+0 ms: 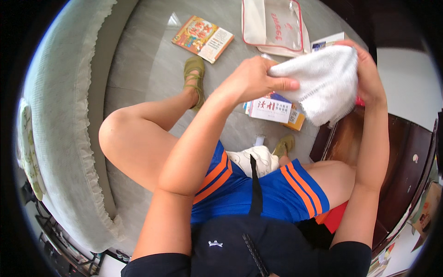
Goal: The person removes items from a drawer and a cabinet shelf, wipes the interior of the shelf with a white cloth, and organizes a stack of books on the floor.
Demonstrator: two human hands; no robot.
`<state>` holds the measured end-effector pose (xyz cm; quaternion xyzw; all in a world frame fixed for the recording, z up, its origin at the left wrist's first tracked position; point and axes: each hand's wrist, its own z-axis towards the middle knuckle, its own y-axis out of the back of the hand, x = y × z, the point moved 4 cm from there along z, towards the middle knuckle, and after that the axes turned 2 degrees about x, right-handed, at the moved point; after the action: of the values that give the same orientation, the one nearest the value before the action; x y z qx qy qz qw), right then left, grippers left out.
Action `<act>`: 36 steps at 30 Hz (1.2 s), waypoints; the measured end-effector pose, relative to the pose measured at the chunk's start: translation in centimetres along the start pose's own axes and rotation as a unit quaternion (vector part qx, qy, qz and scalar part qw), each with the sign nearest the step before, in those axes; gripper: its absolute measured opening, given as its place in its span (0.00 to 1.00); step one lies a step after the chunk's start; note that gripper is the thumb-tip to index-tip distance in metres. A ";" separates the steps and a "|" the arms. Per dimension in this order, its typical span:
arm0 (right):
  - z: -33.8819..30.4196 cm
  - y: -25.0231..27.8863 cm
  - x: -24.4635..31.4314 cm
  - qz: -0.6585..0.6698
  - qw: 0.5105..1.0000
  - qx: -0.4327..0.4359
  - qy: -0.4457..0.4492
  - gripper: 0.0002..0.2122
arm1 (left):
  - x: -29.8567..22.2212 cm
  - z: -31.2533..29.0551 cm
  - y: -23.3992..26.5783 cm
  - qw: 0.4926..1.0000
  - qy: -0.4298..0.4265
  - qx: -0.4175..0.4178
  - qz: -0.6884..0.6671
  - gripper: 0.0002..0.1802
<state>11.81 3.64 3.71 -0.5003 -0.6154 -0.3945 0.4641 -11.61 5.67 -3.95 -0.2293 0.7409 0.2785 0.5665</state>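
A white ribbed cloth (325, 78) is stretched between my two hands, raised over the floor in front of me. My left hand (254, 78) pinches its left edge, thumb on top. At the cloth's upper right, my right hand (369, 74) grips the far edge; some of its fingers are behind the fabric. Below the cloth lies a stack of books with a white-covered book (270, 110) on top and a yellow book (294, 121) sticking out at the right. The cloth hides part of this stack.
A colourful book (203, 39) lies on the grey floor, far left. A clear-fronted bag with red trim (277, 27) stands at the back. Dark wooden furniture (364, 143) is on the right, a covered sofa (74, 115) on the left. White printed fabric (260, 159) lies between my legs.
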 end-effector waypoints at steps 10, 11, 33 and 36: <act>0.6 -3.1 -15.8 0.152 0.981 -0.055 -0.107 0.28 | 5.0 6.2 -3.9 0.902 0.019 0.070 -0.427 0.31; 0.2 -2.1 -17.7 0.148 0.975 -0.137 -0.088 0.24 | 8.8 6.6 -4.1 0.943 0.054 -0.077 -0.318 0.35; 5.7 0.8 -31.4 -0.593 0.742 -0.310 -0.039 0.21 | 24.8 2.9 -14.7 0.916 0.350 -0.058 0.188 0.57; 5.3 -2.4 -32.9 -0.548 0.748 -0.359 -0.109 0.18 | 24.9 3.6 -15.2 0.904 0.392 -0.020 0.170 0.56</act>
<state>10.76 0.04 -29.51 -0.2467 -0.6433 -0.7154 -0.1158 -5.32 -3.77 -31.09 -0.2016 0.9253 0.2727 0.1699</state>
